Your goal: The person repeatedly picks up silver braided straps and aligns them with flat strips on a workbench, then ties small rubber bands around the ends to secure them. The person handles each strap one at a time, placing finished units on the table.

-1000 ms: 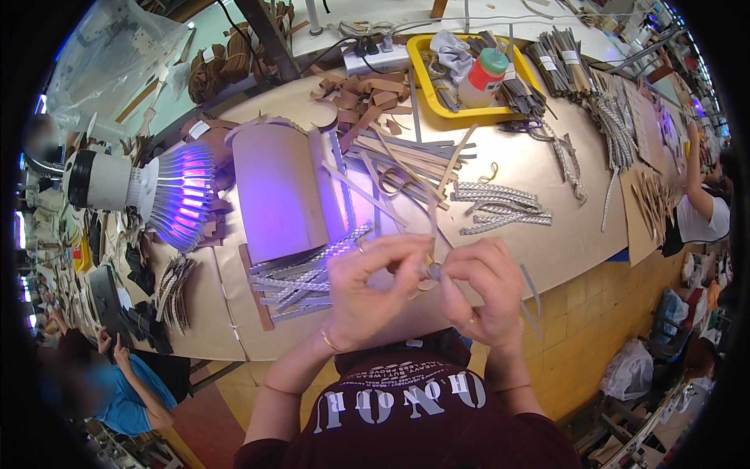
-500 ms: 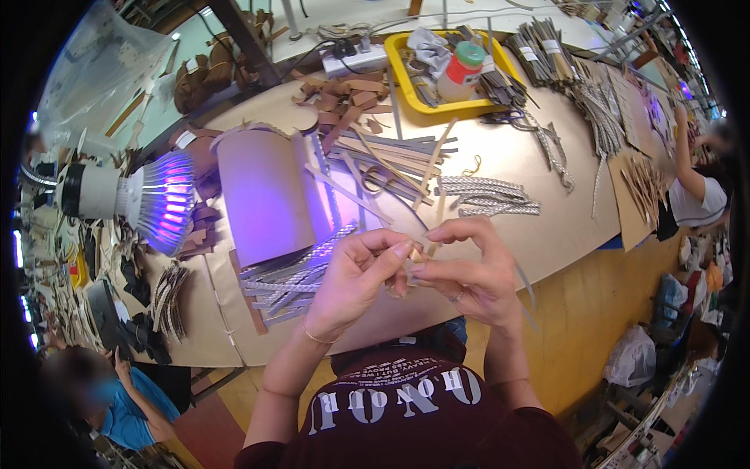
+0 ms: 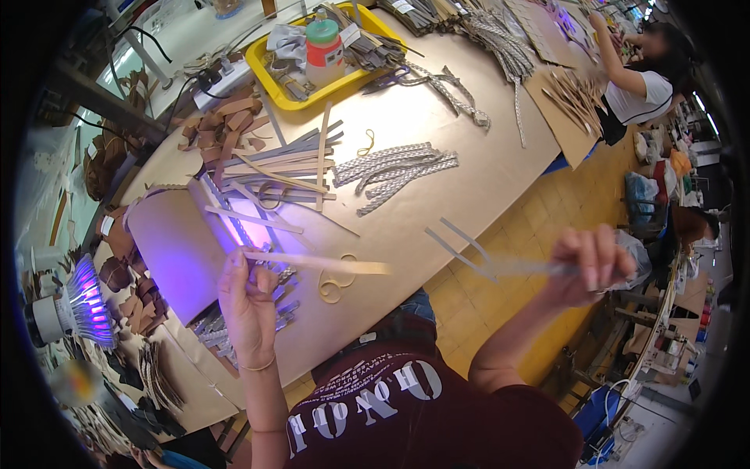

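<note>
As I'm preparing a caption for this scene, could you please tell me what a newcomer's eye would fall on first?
Probably the lamp glowing purple at the far left, then the yellow tray with its green-capped bottle near the top. In the foreground, the left hand holds a pale strip, while the right hand, off to the right, holds a blurred grey strip.

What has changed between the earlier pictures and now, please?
The left hand, earlier close against the right hand, is now apart from it, holding a pale strip. The right hand has swung away to the right, apparently with a blurred grey strip. The camera view also turned. The yellow tray and braided strips look undisturbed.
</note>
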Demonstrator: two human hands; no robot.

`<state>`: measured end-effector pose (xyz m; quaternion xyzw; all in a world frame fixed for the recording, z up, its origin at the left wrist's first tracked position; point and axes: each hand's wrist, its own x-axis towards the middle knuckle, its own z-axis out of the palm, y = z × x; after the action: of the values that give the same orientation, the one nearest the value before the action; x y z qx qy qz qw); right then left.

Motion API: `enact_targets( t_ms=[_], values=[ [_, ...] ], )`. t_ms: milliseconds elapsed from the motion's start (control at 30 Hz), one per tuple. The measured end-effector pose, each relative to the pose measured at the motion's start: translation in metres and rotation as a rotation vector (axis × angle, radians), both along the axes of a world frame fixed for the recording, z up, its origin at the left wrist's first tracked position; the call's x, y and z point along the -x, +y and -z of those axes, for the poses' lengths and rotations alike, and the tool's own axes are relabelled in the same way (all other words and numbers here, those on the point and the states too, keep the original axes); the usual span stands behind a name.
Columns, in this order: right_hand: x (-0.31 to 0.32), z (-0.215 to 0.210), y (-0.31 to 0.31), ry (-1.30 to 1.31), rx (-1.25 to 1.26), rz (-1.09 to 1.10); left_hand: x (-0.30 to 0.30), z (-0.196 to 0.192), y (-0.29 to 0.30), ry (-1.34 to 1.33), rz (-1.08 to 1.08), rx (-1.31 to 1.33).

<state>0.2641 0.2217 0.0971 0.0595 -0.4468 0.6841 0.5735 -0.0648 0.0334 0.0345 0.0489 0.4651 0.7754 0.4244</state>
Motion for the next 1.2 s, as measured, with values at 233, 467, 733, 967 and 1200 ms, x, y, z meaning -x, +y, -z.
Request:
enact_targets(
  t_ms=[233, 467, 733, 967, 1200],
  values=[
    [-0.045, 0.050, 0.014, -1.518, 0.035, 0.487, -0.037, 0.013, -0.007, 0.632, 0.242, 0.258],
    [0.009, 0.131, 0.018, -1.695, 0.345, 0.585, -0.067, 0.029, -0.015, 1.275, 0.429, 0.248],
    [0.010, 0.121, 0.014, -2.309, 0.089, 1.024, -0.060, 0.049, -0.030, 1.577, 0.467, 0.537],
    [0.092, 0.107, 0.009, -1.539, -0.339, 0.927, -0.055, 0.050, -0.036, 1.676, 0.294, 0.733],
    [0.236, 0.120, -0.011, -1.444, -0.916, 0.581, -0.047, 0.025, -0.048, 1.504, 0.163, 0.608]
  ],
)
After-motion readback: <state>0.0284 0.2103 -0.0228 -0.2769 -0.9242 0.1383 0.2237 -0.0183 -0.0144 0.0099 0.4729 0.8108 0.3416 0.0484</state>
